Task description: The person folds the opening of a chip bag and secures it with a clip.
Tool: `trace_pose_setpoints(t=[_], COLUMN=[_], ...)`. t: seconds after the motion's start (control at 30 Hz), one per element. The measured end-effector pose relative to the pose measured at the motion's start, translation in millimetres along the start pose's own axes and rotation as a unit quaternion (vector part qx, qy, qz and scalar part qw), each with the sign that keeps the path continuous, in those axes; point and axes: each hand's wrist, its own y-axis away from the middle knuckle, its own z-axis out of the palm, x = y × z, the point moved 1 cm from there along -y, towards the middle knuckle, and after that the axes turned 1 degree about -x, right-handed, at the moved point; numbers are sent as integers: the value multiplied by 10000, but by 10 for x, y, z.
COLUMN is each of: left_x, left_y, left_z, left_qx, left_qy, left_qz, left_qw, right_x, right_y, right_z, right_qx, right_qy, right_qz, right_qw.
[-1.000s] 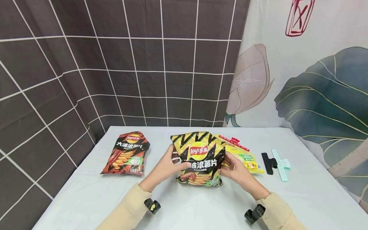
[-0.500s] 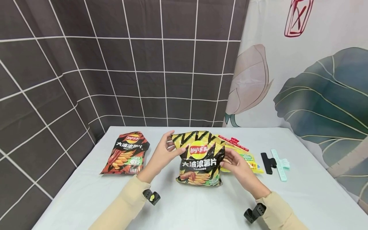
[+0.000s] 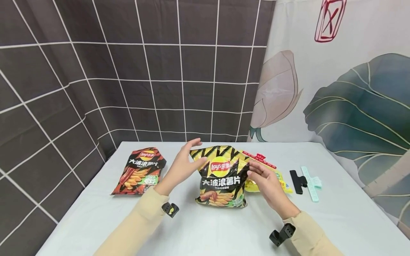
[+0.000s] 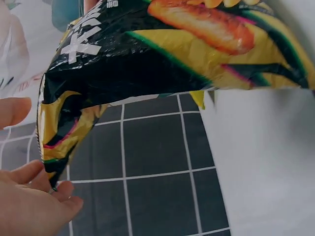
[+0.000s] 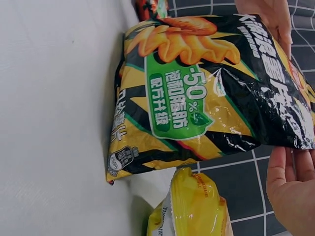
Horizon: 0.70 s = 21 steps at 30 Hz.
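Note:
A yellow-and-black bag of potato chips [image 3: 221,183] stands upright on the table, its printed front toward me. At its right edge is my right hand [image 3: 267,183], thumb by the front and fingers at the edge, holding the bag. In the right wrist view, the fingers [image 5: 278,167] touch the side of the bag and partly go behind it. My left hand [image 3: 182,163] is beside the bag's upper left corner, fingers extended and thumb spread. The left wrist view shows its fingertips [image 4: 64,191] close by the bag's corner; whether they touch it I cannot tell.
On the left of the table [image 3: 205,231] lies a red bag of chips [image 3: 141,172]. Behind the right hand is a yellow bag [image 3: 283,183] with a red sealing clip [image 3: 259,159] along its top. Farther right lie a black clip [image 3: 298,182] and a mint-green clip [image 3: 309,185].
My left hand has let go of the bag's left side and moved up toward its top corner, fingers spreading. The right hand stays at the right edge; the bag barely moves.

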Motion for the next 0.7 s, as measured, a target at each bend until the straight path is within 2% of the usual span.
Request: trace_pose_setpoints(t=[0.17, 0.3, 0.4, 0.5, 0.7], left_x=[125, 207, 247, 275, 329], left_y=[-56, -82, -98, -113, -129], left_z=[21, 57, 96, 131, 187], left_qx=[-217, -289, -380, -503, -673], left_qy=[-508, -990, -1161, -1123, -1069], left_qz=[398, 802, 1046, 1100, 1003], left_qw=[9977, 9914, 9870, 9863, 9869], right_x=[-13, -9, -9, -14, -30], right_y=[-10, -21, -33, -43, -42], right_z=[-4, -3, 1, 8, 18], right_qx=[99, 203, 289, 353, 401], right_qy=[-266, -299, -282, -246, -264], right_qz=[-47, 18, 21, 8, 3], right_qw=[9996, 9993, 9992, 9991, 9988])
